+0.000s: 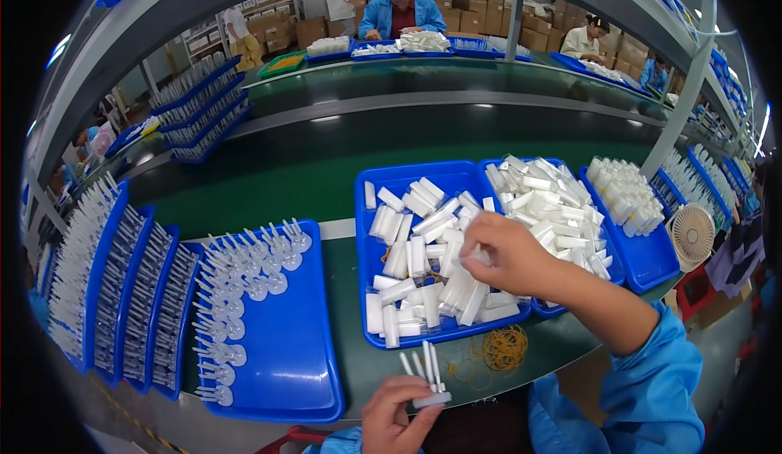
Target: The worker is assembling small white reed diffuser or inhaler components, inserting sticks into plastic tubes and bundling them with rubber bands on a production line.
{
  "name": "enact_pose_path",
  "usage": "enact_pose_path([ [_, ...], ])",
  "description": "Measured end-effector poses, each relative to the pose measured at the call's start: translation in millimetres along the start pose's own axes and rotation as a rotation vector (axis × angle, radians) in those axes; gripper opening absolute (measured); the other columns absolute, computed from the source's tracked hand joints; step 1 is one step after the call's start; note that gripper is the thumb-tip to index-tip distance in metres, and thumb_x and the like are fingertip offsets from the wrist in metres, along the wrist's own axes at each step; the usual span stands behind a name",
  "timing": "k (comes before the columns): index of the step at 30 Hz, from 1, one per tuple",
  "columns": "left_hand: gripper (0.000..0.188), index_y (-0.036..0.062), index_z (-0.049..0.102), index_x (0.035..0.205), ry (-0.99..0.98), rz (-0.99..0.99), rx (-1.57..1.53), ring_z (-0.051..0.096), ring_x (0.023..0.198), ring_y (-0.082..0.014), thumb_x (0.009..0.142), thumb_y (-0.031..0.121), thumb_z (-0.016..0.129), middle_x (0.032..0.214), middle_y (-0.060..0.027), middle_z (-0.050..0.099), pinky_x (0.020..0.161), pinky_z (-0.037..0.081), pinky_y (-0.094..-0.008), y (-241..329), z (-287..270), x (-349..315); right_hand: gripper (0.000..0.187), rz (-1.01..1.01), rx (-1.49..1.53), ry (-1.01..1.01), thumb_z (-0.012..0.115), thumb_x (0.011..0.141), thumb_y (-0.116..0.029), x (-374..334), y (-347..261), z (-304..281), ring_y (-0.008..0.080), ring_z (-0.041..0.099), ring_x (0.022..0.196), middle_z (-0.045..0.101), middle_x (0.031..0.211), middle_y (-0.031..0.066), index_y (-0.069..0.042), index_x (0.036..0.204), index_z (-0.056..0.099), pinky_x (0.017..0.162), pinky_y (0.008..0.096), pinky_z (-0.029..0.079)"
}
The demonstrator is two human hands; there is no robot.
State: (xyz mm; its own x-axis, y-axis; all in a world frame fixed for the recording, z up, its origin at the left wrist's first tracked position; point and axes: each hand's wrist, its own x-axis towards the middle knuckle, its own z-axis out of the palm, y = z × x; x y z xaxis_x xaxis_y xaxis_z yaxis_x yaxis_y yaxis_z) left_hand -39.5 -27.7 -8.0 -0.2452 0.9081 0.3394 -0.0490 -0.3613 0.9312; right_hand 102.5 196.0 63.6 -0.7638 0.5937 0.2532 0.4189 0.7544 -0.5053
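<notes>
Near the table's front edge my left hand [399, 413] is closed on a small white base with thin upright rods [428, 372]. My right hand [509, 252] reaches over a blue tray [364, 275] heaped with white rectangular blocks [419, 254], some in clear sleeves. Its fingers are pinched together near the blocks; a pale bit shows at the fingertips, too small to name. On the left, a blue tray [281, 356] carries rows of clear round-based pieces with white rods [236, 291] along its far and left sides.
Tan rubber bands [503, 348] lie on the green table before the block tray. More blue trays stand right, with white blocks [562, 218] and white cylinders [626, 193]. Tilted rod-filled trays [106, 275] line the left. A fan [692, 238] is at right; a co-worker [401, 14] sits across.
</notes>
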Motion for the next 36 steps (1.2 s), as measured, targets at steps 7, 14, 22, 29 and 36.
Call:
enact_pose_path([
  [7, 0.010, 0.0001, 0.060, 0.090, -0.152, 0.050, 0.042, 0.058, 0.083, -0.0217, 0.080, -0.001, 0.061, 0.092, -0.0131, 0.060, 0.069, 0.046, -0.0277, -9, 21, 10, 0.022, 0.529, 1.534, -0.003, 0.056, 0.087, -0.009, -69, -13, 8, 0.0083, 0.051, 0.077, 0.055, 0.089, 0.0032, -0.003, 0.107, 0.048, 0.064, 0.0216, 0.040],
  [14, 0.010, -0.0013, 0.060, 0.090, -0.182, -0.008, 0.027, 0.059, 0.081, -0.0217, 0.079, -0.003, 0.061, 0.093, -0.0142, 0.060, 0.069, 0.047, -0.0284, 1, 35, 15, 0.032, 0.576, 1.705, -0.075, 0.053, 0.090, -0.017, -91, -9, 10, 0.0105, 0.052, 0.083, 0.054, 0.095, 0.0040, -0.004, 0.118, 0.045, 0.068, 0.0252, 0.041],
  [22, 0.008, -0.0005, 0.062, 0.088, -0.208, -0.167, 0.024, 0.060, 0.083, -0.0238, 0.080, -0.002, 0.059, 0.092, -0.0139, 0.061, 0.073, 0.047, -0.0305, -3, 34, 14, 0.019, 0.043, 0.343, -0.047, 0.045, 0.094, -0.023, -103, -10, -4, 0.0185, 0.050, 0.077, 0.051, 0.080, 0.0088, -0.005, 0.096, 0.046, 0.068, 0.0305, 0.040],
  [29, 0.004, 0.0022, 0.064, 0.082, -0.352, -0.014, 0.147, 0.060, 0.082, -0.0300, 0.078, 0.002, 0.062, 0.088, -0.0149, 0.062, 0.074, 0.048, -0.0343, -14, 26, 9, 0.021, 0.164, 0.678, -0.224, 0.042, 0.095, -0.025, -102, -10, -12, 0.0186, 0.048, 0.075, 0.051, 0.080, 0.0080, -0.005, 0.095, 0.045, 0.067, 0.0309, 0.038],
  [36, 0.013, 0.0035, 0.060, 0.087, -0.291, 0.122, 0.102, 0.060, 0.085, -0.0283, 0.076, -0.001, 0.065, 0.097, -0.0163, 0.058, 0.073, 0.048, -0.0350, -18, 23, 7, 0.022, 0.090, 0.701, -0.317, 0.043, 0.094, -0.026, -92, -18, -4, 0.0227, 0.046, 0.077, 0.051, 0.084, 0.0089, -0.005, 0.095, 0.046, 0.076, 0.0336, 0.037],
])
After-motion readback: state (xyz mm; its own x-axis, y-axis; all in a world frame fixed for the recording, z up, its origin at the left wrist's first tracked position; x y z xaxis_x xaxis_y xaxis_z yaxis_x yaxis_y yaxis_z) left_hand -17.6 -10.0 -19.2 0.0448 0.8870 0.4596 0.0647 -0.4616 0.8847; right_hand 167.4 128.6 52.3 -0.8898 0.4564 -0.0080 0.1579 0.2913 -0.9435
